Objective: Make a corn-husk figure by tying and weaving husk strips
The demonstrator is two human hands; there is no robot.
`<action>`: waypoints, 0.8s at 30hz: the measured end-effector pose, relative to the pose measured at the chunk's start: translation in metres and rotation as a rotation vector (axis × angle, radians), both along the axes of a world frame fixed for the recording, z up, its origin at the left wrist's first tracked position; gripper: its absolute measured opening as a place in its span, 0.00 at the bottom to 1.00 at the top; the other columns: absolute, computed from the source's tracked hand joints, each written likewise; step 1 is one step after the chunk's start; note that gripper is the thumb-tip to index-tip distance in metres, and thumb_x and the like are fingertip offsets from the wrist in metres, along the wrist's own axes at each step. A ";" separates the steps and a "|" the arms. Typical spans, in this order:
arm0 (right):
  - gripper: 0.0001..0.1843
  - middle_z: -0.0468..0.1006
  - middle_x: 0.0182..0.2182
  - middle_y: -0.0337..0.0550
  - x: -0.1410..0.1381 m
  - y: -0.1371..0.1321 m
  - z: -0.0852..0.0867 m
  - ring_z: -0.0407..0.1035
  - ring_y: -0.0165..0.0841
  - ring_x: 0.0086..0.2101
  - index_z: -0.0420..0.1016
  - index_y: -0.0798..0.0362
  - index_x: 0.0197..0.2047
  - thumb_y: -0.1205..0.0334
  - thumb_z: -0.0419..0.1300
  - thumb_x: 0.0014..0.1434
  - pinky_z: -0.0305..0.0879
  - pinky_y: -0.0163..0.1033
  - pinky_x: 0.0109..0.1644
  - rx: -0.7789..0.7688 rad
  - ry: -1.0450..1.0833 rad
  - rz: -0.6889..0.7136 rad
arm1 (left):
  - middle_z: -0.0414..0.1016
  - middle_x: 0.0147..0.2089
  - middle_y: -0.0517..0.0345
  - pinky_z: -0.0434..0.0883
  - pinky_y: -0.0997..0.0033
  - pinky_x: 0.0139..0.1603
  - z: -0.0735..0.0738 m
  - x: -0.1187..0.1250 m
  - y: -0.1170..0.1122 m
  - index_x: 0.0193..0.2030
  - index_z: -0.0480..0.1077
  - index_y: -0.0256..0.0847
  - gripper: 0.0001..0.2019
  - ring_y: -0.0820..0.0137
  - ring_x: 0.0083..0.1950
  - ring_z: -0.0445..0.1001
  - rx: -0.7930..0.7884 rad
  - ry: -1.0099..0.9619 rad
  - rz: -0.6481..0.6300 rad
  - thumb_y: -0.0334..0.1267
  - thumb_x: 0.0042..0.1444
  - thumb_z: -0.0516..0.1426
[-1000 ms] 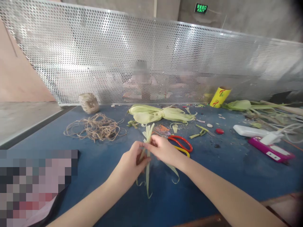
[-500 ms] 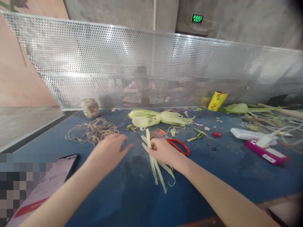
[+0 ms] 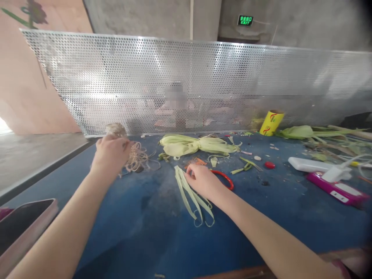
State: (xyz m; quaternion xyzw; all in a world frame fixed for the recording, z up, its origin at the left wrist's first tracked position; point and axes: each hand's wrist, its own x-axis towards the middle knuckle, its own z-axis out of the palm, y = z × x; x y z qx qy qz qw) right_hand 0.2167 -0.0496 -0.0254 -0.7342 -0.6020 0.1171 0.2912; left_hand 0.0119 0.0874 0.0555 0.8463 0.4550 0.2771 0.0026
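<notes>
Head view: left of the husk bundle, my left hand is over tangled twine; I cannot tell whether its fingers grip. Nearer me than the bundle, my right hand curls at the pale strips, its hold unclear.

"EXIT" is written in green on the sign, with Chinese letters above it. Red writing on the yellow tube can't be read.

left hand at tangled twine, right hand by pale strips (red handle nearby).
</notes>
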 end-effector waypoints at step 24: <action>0.07 0.70 0.22 0.36 -0.008 -0.007 0.004 0.58 0.25 0.19 0.66 0.51 0.30 0.60 0.50 0.57 0.47 0.30 0.22 -0.075 -0.123 0.017 | 0.75 0.34 0.51 0.65 0.42 0.43 -0.029 -0.059 0.053 0.29 0.70 0.35 0.18 0.54 0.41 0.72 -0.382 0.532 0.204 0.51 0.52 0.54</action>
